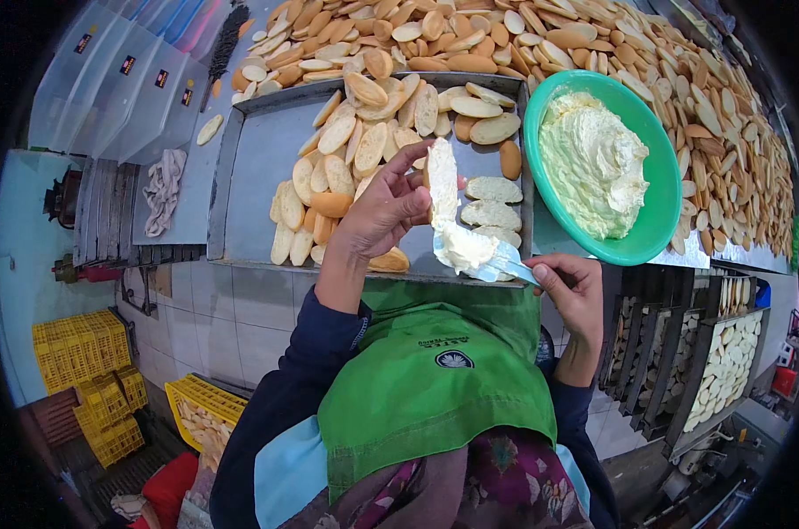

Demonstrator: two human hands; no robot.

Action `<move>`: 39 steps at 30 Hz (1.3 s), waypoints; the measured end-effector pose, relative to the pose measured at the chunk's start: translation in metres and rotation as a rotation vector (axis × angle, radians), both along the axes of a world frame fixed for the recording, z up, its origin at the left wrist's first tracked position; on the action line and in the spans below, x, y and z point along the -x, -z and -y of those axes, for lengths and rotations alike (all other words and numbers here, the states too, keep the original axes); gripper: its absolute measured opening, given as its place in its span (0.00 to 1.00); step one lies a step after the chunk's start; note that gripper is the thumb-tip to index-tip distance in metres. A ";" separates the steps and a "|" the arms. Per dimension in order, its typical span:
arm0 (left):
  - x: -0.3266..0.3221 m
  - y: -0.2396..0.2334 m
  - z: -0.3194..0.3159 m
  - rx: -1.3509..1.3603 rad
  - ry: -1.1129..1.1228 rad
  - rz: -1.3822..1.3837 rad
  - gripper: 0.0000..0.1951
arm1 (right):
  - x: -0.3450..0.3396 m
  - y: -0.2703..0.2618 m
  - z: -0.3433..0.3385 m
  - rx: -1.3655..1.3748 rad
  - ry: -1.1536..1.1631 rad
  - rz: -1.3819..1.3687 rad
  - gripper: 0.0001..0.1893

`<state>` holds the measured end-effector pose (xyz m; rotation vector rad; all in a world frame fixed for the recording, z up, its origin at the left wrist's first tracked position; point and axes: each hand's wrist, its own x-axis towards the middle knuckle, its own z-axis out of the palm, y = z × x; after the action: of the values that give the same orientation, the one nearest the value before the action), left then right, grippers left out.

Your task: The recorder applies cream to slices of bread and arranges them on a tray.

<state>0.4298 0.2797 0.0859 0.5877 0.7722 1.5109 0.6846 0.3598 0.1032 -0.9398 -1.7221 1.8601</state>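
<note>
My left hand [389, 205] holds up an oval bread slice [443, 182] whose near face is coated in pale cream. In my right hand [568, 291] is a light blue plastic spatula [505, 261], loaded with cream, its blade at the lower end of the slice. Both are above a metal tray [219, 192] that holds a heap of uncoated slices [371, 145] in its middle. Cream-coated slices [492, 213] lie in a column at the tray's right side, partly behind the spatula. A green plastic bowl [667, 192] of pale cream [591, 165] stands against the tray's right edge.
Many loose bread slices [703, 125] cover the table behind and to the right. Clear plastic bins [108, 92] and a crumpled cloth [165, 192] are at the left. Yellow crates [82, 350] stand lower left. A rack of filled trays [723, 370] stands lower right. Part of another person [168, 492] shows lower left.
</note>
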 end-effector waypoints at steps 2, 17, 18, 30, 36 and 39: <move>0.000 -0.003 0.000 0.013 0.019 -0.054 0.35 | 0.000 0.002 0.000 0.007 0.001 0.015 0.06; 0.031 0.066 -0.002 0.346 0.623 -0.654 0.22 | -0.024 0.019 -0.003 -0.099 0.321 0.008 0.08; 0.030 0.074 -0.003 0.266 0.737 -0.843 0.21 | -0.026 0.021 -0.004 -0.106 0.338 -0.003 0.08; 0.008 0.076 -0.023 0.216 0.702 -1.214 0.12 | -0.035 0.026 -0.001 -0.115 0.415 0.005 0.09; 0.046 0.078 -0.049 -0.110 -0.023 -1.812 0.15 | -0.037 0.029 -0.002 -0.103 0.446 -0.004 0.09; 0.061 0.084 -0.068 -0.246 -0.073 -2.170 0.14 | -0.032 0.026 0.000 -0.115 0.468 -0.004 0.09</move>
<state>0.3685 0.3473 0.0020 2.4423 2.1042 0.4212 0.7170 0.3595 0.0773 -1.1698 -1.4329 1.4432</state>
